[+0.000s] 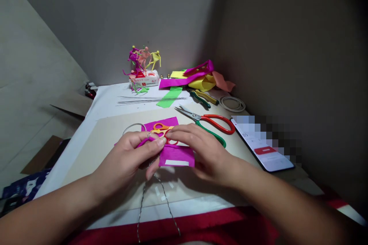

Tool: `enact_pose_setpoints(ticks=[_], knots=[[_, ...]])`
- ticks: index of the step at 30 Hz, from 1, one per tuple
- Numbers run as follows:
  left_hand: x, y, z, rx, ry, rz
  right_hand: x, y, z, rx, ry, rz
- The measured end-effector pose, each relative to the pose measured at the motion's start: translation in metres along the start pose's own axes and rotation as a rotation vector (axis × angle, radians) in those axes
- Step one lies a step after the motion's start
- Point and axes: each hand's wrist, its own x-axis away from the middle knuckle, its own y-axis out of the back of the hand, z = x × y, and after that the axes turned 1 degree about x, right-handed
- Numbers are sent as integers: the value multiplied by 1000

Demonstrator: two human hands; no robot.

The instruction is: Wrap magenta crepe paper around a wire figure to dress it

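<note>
My left hand (138, 151) is closed, pinching a wire figure partly wrapped in purple crepe paper. Two twisted wire legs (165, 195) of it hang down below the fingers. A piece of purple crepe paper (172, 154) with a white strip (176, 163) along its lower edge stretches between both hands. My right hand (201, 147) closes over the upper right of that piece, its thumb hidden. Just beyond the fingers, small scissors with orange and yellow handles (161, 126) lie on another purple paper piece (172, 121).
Large scissors with red and green handles (218, 120) lie at right, beside a phone (267, 149). Behind are pliers (201, 99), a white coil (232, 103), thin wires (143, 100) and coloured paper strips (198, 78). Small paper figures (143, 59) stand at a box (148, 80).
</note>
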Motion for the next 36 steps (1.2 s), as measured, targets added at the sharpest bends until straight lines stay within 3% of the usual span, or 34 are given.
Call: enact_pose_setpoints(ticks=[5, 8, 18, 26, 36], knots=[[2, -7, -2, -122, -82, -10, 2, -9, 7, 215, 146, -221], [5, -11, -4, -193, -102, -32, 3, -8, 13, 240, 153, -267], [3, -11, -4, -271, -94, -35, 5, -6, 19, 229, 108, -274], [3, -10, -1, -310, -88, -46, 0, -3, 21, 16, 18, -231], [1, -11, -5, -513, -380, -63, 0, 0, 23, 64, -3, -208]])
